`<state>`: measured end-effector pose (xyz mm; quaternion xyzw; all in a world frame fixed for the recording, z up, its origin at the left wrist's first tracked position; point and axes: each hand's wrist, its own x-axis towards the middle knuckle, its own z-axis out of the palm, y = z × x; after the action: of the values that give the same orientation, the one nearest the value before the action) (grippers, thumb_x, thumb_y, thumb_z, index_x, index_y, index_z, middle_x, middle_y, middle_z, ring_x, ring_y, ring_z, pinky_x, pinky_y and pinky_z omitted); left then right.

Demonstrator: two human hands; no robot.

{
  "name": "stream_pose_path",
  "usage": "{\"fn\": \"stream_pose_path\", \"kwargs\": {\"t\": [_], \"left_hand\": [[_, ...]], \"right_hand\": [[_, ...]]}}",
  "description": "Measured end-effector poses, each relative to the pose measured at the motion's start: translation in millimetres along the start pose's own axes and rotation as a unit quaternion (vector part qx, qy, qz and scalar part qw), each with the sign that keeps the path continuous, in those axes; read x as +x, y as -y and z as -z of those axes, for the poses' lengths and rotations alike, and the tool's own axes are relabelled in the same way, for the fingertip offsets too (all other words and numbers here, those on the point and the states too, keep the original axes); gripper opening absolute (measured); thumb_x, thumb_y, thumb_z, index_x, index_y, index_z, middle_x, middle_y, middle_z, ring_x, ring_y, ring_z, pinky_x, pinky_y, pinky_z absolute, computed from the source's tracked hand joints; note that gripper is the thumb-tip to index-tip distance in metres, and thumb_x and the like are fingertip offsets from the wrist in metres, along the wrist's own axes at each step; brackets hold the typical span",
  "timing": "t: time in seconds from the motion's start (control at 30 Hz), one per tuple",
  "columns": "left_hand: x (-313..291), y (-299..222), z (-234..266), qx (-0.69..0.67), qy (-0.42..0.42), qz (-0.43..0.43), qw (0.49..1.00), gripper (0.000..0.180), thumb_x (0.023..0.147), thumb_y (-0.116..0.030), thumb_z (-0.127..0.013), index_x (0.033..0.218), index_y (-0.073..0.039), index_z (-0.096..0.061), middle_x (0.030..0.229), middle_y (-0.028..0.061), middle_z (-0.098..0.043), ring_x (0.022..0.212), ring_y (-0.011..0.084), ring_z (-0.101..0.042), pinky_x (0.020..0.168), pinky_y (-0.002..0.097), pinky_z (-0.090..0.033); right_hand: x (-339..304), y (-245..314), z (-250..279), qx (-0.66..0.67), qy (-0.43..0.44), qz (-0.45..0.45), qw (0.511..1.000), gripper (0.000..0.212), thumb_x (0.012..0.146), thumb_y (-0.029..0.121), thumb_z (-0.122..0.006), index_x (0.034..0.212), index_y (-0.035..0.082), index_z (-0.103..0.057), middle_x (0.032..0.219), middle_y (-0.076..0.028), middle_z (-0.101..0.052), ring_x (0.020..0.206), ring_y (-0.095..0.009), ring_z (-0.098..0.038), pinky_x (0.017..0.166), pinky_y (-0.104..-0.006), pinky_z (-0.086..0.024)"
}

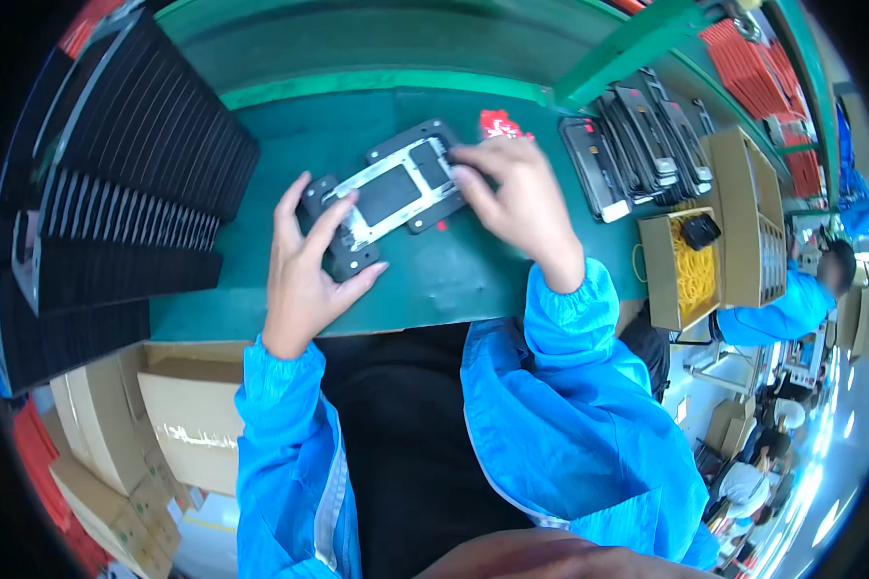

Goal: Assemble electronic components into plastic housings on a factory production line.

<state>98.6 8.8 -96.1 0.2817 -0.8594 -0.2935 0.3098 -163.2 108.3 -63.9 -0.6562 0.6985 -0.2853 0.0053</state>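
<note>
A phone-sized frame (392, 197), light-edged with dark panels, lies at a slant in a black holding fixture (425, 220) on the green table. My left hand (309, 265) spans the fixture's left end, thumb at the lower corner and fingers at the upper side and on the frame's edge. At the frame's right end is my right hand (519, 193), its thumb and forefinger drawn together close to the surface. It is slightly blurred, and whatever lies between the fingertips is hidden. Just beyond it sits a small pile of red pieces (498, 124).
Tall black slotted racks (135, 183) stand at left. Several phone-like parts (628, 145) lie at right, near a cardboard box of yellow bands (693, 265) and a divided carton (751, 222). A green post (637, 48) rises behind. Cardboard boxes (198, 415) stand below left.
</note>
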Motion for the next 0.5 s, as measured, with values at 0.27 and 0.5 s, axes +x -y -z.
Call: {"fn": "stream_pose_path", "kwargs": {"t": [0.27, 0.5], "left_hand": [[-13.3, 4.6, -2.4, -0.032, -0.043, -0.013, 0.998, 0.076, 0.073, -0.019, -0.086, 0.142, -0.008, -0.055, 0.150, 0.0203, -0.041, 0.140, 0.0437, -0.042, 0.113, 0.0525, -0.039], [-30.8, 5.5, -7.0, -0.040, -0.066, -0.076, 0.994, 0.071, 0.084, -0.032, -0.077, 0.143, -0.002, -0.051, 0.147, 0.0225, -0.045, 0.137, 0.0419, -0.047, 0.114, 0.0512, -0.037]], "right_hand": [[-100.0, -82.3, 40.7, -0.234, -0.109, -0.250, 0.933, 0.030, 0.089, 0.011, -0.070, 0.116, -0.002, -0.070, 0.107, -0.022, -0.072, 0.097, -0.037, -0.071, 0.086, -0.0444, -0.054], [-84.9, 3.7, 38.9, -0.061, -0.178, -0.284, 0.940, 0.025, 0.093, -0.002, -0.062, 0.116, 0.000, -0.071, 0.099, -0.023, -0.073, 0.090, -0.031, -0.074, 0.077, -0.0380, -0.057]]}}
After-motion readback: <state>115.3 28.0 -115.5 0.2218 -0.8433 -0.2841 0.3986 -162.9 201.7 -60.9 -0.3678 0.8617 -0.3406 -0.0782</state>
